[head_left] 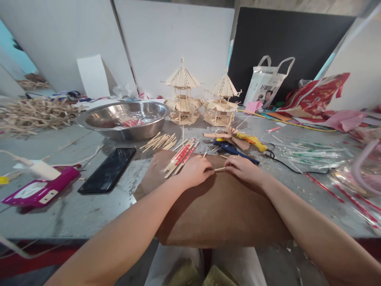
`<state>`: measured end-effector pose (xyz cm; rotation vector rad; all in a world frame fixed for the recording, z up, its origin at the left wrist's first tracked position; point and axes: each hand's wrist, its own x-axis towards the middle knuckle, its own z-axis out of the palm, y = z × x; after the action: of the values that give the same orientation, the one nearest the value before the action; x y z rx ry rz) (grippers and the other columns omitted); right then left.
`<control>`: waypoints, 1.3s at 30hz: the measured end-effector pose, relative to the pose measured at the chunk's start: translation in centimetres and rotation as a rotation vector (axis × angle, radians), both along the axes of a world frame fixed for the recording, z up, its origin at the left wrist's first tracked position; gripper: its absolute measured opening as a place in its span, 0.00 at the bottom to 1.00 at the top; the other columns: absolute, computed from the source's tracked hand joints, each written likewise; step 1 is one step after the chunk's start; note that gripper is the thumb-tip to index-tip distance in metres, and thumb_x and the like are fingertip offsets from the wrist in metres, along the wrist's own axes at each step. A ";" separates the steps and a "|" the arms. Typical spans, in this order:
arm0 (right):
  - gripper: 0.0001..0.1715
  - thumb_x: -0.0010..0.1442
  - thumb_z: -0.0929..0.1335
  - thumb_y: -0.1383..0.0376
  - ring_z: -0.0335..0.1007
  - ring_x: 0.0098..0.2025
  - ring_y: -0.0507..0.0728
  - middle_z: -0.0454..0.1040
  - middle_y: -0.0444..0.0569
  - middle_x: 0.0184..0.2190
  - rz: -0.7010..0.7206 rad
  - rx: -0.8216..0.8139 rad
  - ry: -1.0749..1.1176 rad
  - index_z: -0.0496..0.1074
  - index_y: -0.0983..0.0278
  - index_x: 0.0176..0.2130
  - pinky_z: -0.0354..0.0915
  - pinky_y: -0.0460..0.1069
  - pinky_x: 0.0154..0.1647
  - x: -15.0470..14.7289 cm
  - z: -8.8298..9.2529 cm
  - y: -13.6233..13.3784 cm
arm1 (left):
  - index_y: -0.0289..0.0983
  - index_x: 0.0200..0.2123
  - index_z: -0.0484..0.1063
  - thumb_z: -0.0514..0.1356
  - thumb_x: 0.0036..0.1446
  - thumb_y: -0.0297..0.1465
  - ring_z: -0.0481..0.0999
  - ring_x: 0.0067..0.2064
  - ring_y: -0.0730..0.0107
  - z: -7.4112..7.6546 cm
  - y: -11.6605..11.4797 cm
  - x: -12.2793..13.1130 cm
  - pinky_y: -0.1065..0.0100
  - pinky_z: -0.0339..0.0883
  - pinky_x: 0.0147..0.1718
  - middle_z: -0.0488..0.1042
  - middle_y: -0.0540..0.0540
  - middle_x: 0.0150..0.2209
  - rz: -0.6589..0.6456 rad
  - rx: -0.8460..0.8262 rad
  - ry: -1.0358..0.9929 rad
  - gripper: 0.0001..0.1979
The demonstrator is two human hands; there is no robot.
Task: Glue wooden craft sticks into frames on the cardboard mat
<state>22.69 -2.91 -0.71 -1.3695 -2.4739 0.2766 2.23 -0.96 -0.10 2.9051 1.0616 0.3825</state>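
Wooden stick spanned between two hands

The short, pale wooden stick [220, 170] lies crosswise between the fingertips of your left hand [195, 171] and your right hand [245, 169], with its middle exposed. Your fingers on both sides are curled nearly closed, pinching its ends, which they hide. Beneath spreads a smooth, matt brown board [223, 214]. At the board's far left, straight sticks in clear, red-printed wrappers [182, 155] lie beside a loose pile of bare sticks [159, 142]. Just beyond your right hand rests a blue tool [229, 149]. Farther off stand two many-sided stick pavilions [183, 105] with pointed, ribbed roofs; left of them, a polished, round metal basin [143, 131]. Nearer, at left, lies a flat, glossy black phone [107, 171].
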 end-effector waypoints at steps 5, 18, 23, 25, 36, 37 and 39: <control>0.08 0.55 0.59 0.67 0.61 0.34 0.52 0.68 0.48 0.31 0.018 -0.020 0.065 0.65 0.65 0.31 0.58 0.47 0.37 0.0 -0.2 0.1 | 0.37 0.31 0.73 0.52 0.52 0.34 0.66 0.35 0.68 -0.2 0.1 0.1 0.67 0.59 0.36 0.73 0.47 0.29 0.013 -0.037 -0.018 0.11; 0.07 0.55 0.59 0.67 0.61 0.33 0.52 0.67 0.47 0.30 0.004 0.038 0.106 0.65 0.64 0.31 0.57 0.46 0.35 -0.2 0.1 -0.3 | 0.38 0.33 0.72 0.52 0.52 0.36 0.67 0.35 0.70 0.4 -0.2 -0.2 0.69 0.60 0.35 0.73 0.48 0.31 0.096 -0.167 -0.049 0.12; 0.06 0.55 0.60 0.67 0.61 0.33 0.52 0.67 0.47 0.30 -0.001 0.074 0.102 0.65 0.64 0.31 0.57 0.46 0.34 -0.3 0.3 -0.6 | 0.38 0.32 0.72 0.51 0.52 0.37 0.67 0.35 0.70 0.6 -0.3 -0.3 0.70 0.60 0.35 0.73 0.48 0.30 0.078 -0.136 -0.059 0.12; 0.06 0.55 0.59 0.66 0.61 0.33 0.52 0.67 0.47 0.30 0.003 0.086 0.106 0.65 0.64 0.31 0.57 0.46 0.34 -0.4 0.3 -0.7 | 0.38 0.32 0.72 0.52 0.51 0.37 0.67 0.35 0.69 0.7 -0.3 -0.3 0.69 0.61 0.34 0.73 0.48 0.30 0.085 -0.130 -0.056 0.12; 0.07 0.55 0.59 0.66 0.62 0.33 0.52 0.68 0.47 0.30 0.009 0.097 0.108 0.65 0.63 0.32 0.57 0.46 0.34 -0.7 0.3 -0.8 | 0.37 0.29 0.71 0.52 0.52 0.34 0.67 0.34 0.69 1.0 -0.6 -0.1 0.69 0.61 0.34 0.72 0.47 0.28 0.077 -0.079 -0.049 0.10; 0.07 0.55 0.59 0.65 0.62 0.33 0.52 0.68 0.47 0.30 0.008 0.096 0.105 0.66 0.63 0.32 0.57 0.46 0.34 -0.7 0.2 -0.8 | 0.36 0.29 0.71 0.52 0.52 0.33 0.67 0.34 0.69 1.0 -0.6 -0.1 0.69 0.61 0.33 0.72 0.47 0.28 0.079 -0.075 -0.048 0.10; 0.08 0.55 0.59 0.65 0.62 0.33 0.52 0.68 0.47 0.31 0.004 0.097 0.096 0.66 0.63 0.32 0.57 0.46 0.35 -0.7 0.2 -0.8 | 0.36 0.29 0.71 0.52 0.51 0.33 0.67 0.34 0.69 0.9 -0.5 -0.1 0.69 0.61 0.33 0.72 0.46 0.28 0.086 -0.068 -0.045 0.10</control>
<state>22.00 -3.67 -0.49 -1.2814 -2.3791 0.2147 2.12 -1.45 0.81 2.7855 1.1725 0.4038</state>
